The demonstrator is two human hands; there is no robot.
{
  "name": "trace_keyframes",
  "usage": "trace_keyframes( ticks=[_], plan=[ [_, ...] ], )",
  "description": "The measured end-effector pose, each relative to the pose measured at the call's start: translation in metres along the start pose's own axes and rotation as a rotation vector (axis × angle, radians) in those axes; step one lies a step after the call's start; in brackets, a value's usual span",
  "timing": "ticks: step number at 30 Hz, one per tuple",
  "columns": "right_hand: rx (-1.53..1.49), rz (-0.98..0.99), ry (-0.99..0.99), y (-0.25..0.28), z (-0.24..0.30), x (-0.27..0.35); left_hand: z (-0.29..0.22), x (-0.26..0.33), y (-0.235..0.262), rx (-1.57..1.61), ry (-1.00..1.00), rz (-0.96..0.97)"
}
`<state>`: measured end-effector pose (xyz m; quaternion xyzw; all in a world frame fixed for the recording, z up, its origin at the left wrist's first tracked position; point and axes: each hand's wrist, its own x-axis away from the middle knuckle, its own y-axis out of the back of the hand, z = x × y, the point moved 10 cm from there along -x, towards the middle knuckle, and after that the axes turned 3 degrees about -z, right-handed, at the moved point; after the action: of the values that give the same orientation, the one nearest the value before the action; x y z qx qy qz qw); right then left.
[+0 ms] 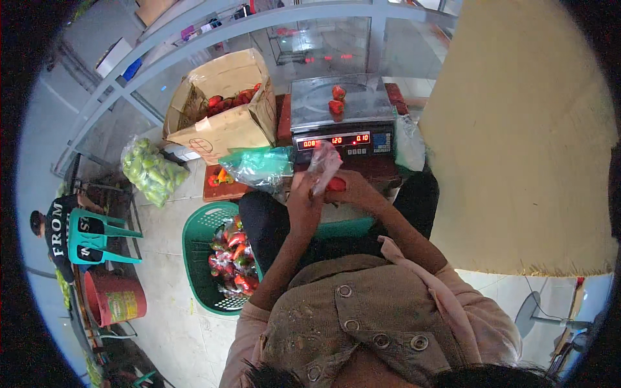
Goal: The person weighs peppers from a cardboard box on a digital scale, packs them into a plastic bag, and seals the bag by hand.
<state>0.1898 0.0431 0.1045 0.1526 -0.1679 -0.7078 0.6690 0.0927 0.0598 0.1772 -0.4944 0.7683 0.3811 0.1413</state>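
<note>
My left hand (304, 194) and my right hand (352, 187) meet in front of me, both gripping a small clear plastic bag (323, 161) with a red pepper (335, 184) at its lower end. Just beyond them stands a steel weighing scale (310, 113) with two red peppers (337, 100) on its pan and a lit red display. A green plastic basket (197, 249) with several bagged red peppers sits on the floor by my left knee.
An open cardboard box (223, 132) of red peppers stands left of the scale. A bag of green peppers (150, 171) lies on the floor. A crumpled green bag (259, 165), a person on a teal chair (90, 236), a red bucket (116, 297), and a tan surface (517, 129) at right.
</note>
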Motion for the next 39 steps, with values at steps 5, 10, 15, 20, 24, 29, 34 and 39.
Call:
trace_keyframes(
  ticks=[5, 10, 15, 20, 24, 29, 34, 39],
  plan=[
    [-1.1, 0.009, -0.105, -0.016, -0.015, -0.003, 0.002, 0.024, 0.008, -0.192, 0.119, -0.106],
    [-1.132, -0.247, 0.055, -0.027, -0.074, -0.025, 0.009, 0.034, 0.006, -0.185, 0.125, -0.087],
    [-0.086, -0.196, 0.011, -0.023, 0.005, -0.013, 0.031, 0.026, 0.012, -0.139, 0.162, -0.11],
    [0.379, -0.126, 0.334, -0.06, 0.015, -0.011, 0.03, 0.037, -0.016, -0.262, 0.33, 0.165],
    [0.037, -0.144, 0.18, -0.046, 0.0, -0.016, 0.012, 0.039, -0.012, -0.197, 0.184, 0.093],
    [0.226, -0.333, 0.167, -0.025, -0.04, -0.024, 0.046, 0.051, -0.008, -0.231, 0.294, -0.008],
    [-0.233, -0.097, -0.202, -0.045, -0.218, -0.036, 0.039, 0.057, -0.05, -0.105, 0.244, 0.088],
    [-0.703, 0.072, -0.08, -0.113, -0.213, -0.021, 0.074, 0.074, -0.049, 0.121, 0.282, -0.018]
  ],
)
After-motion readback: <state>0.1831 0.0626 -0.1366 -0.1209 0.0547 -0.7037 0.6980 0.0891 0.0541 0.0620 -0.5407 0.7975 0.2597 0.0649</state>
